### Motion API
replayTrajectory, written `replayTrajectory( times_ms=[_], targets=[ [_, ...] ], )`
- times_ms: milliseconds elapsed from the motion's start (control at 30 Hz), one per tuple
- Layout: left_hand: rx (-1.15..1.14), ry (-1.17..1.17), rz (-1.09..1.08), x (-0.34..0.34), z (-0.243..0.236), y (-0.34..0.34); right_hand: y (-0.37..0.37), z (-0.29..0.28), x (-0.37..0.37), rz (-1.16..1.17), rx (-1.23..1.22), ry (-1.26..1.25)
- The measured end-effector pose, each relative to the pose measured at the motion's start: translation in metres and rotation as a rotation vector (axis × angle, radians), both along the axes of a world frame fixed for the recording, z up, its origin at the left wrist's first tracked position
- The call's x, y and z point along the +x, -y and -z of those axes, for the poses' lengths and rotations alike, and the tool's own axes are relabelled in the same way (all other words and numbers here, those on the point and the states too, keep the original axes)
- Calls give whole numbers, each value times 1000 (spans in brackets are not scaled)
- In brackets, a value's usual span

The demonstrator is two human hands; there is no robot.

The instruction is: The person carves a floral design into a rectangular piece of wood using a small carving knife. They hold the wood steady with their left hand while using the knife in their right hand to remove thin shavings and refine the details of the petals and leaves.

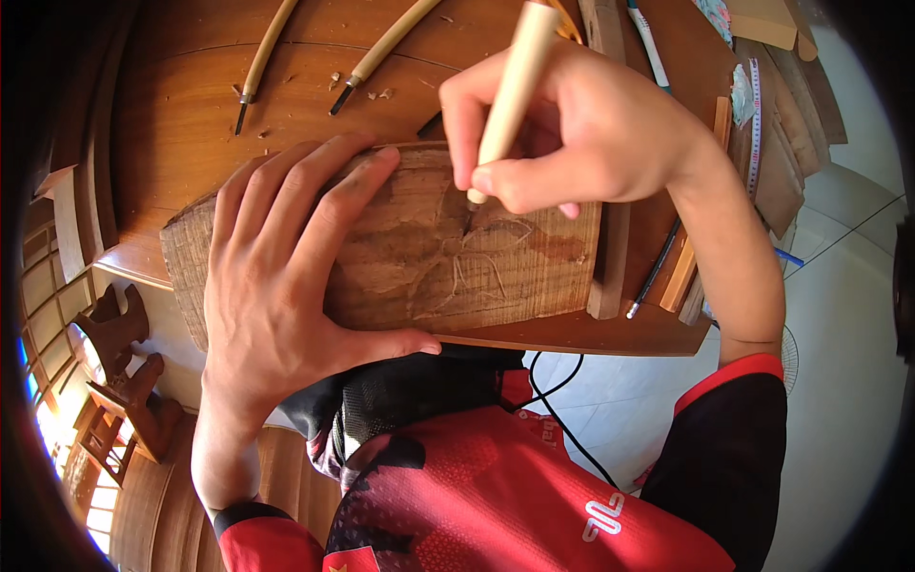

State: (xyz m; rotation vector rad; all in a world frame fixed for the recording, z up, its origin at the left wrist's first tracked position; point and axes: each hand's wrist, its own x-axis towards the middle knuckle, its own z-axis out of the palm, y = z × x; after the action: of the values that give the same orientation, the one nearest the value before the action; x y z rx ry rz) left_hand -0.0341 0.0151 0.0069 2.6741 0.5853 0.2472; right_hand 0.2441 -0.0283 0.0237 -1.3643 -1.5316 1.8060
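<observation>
A brown wooden board (396, 276) with a partly carved flower-like pattern lies at the table's near edge. Spread flat over its left part, my left hand (286, 257) presses on it with fingers apart and thumb along the near side. Above the board's upper right, my right hand (562, 133) grips a carving chisel (515, 91) by its pale wooden handle, pen-fashion. The chisel's dark tip points down and meets the board beside the carved lines. The tip's exact contact is too small to make out.
Two more carving chisels (259, 57) (391, 43) lie at the far left among wood shavings (381, 93). A wooden strip (615, 238) borders the board's right end. Further right are a pencil (653, 272), a white-and-teal pen-like tool (648, 43), a measuring tape (755, 124) and wood pieces (782, 162).
</observation>
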Motion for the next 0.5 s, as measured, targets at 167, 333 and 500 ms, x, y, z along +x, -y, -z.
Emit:
replayTrajectory(
  times_ms=[167,333,500],
  targets=[
    [2,4,1,0,2,0,28,11,11,216,83,-134],
    [4,-1,-9,1,2,1,31,11,9,180,152,-119],
    [5,5,-5,1,1,1,27,12,8,120,174,-102]
  ],
)
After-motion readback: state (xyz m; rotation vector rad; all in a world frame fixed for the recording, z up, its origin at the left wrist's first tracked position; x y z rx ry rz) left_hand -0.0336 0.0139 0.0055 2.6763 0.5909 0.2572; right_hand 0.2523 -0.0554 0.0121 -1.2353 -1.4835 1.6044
